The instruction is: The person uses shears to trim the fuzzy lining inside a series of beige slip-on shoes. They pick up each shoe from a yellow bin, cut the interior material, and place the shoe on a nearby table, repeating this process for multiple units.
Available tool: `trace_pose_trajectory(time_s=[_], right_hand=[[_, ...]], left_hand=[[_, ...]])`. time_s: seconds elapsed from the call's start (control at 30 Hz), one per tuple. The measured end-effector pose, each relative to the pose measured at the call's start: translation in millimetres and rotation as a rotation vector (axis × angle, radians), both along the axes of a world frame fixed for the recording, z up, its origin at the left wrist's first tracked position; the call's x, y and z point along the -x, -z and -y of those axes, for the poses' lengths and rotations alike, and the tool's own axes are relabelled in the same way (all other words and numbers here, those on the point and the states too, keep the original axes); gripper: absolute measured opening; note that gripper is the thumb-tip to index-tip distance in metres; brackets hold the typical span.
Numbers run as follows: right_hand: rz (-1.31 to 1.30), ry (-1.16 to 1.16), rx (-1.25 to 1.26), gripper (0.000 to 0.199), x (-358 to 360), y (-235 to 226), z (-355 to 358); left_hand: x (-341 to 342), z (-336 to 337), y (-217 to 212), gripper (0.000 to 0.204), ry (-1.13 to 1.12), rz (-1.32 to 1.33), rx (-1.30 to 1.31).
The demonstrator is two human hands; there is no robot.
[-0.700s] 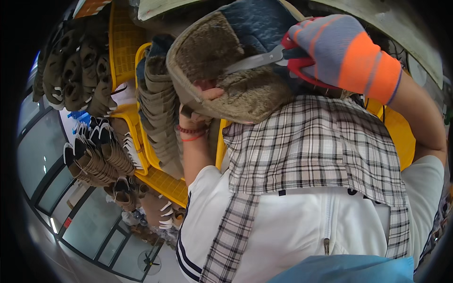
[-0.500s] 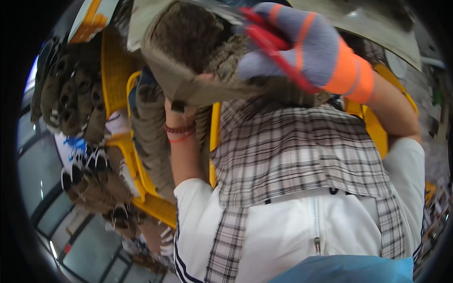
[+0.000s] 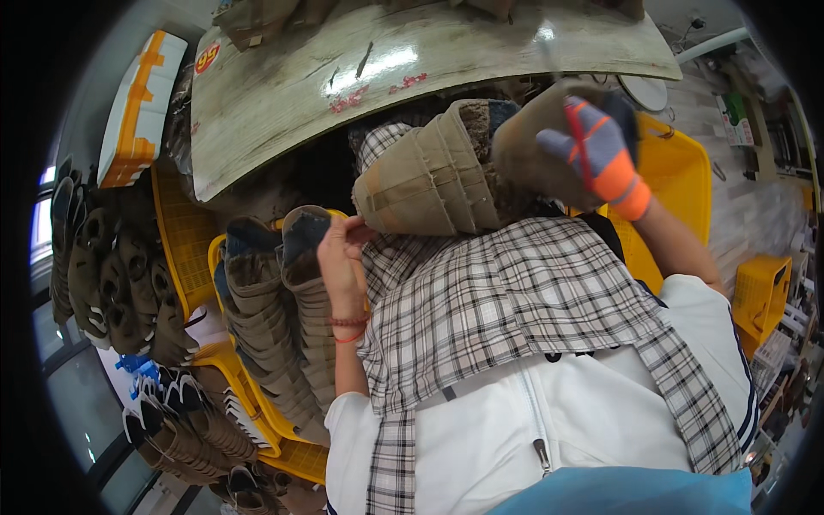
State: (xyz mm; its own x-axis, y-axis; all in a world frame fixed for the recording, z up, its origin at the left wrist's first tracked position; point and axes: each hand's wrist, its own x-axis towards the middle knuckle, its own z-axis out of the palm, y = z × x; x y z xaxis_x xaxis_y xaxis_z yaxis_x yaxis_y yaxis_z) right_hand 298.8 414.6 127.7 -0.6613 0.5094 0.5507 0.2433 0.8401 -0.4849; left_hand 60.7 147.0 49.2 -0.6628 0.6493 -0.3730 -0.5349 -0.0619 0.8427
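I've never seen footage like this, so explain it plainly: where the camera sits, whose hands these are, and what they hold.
The camera is a wide fisheye worn on the person's head, looking down, so straight edges bend. The right hand, in a grey and orange work glove, grips a tan fabric shoe upper above the lap. The bare left hand touches the checked cloth on the lap, beside a stack of tan fabric uppers. More tan uppers fill the yellow plastic crate on the left.

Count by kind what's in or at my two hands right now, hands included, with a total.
Gloved hands: 1, the right hand
Bare hands: 1, the left hand
Stacks of tan shoe uppers: 1, the lap stack
Single tan uppers gripped: 1, the held upper
Total: 4
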Motion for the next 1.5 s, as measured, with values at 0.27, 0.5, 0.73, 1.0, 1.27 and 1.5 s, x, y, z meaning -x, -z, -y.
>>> trace_pose_trajectory(time_s=[0.27, 0.5, 0.73, 1.0, 1.27, 1.5], right_hand=[[0.11, -0.31, 1.039, 0.032, 70, 22, -7], [-0.118, -0.538, 1.703, 0.032, 91, 50, 8], [-0.042, -0.359, 0.616, 0.017, 58, 119, -4], [0.072, -0.22, 1.432, 0.052, 16, 28, -23], [-0.006, -0.172, 1.489, 0.033, 8, 28, -38], [-0.024, -0.143, 1.39, 0.027, 1, 38, -44]], left_hand=[[7, -42, 2, 0.042, 0.239, 0.171, -0.244], [7, -65, 36, 0.044, 0.205, 0.308, -0.337], [-2, -58, 10, 0.034, 0.276, -0.04, -0.092], [103, -69, -7, 0.024, 0.102, -0.752, 0.235], [269, -241, -91, 0.042, -0.522, -1.852, 0.547], [337, -324, -121, 0.029, -0.34, -1.329, 0.517]])
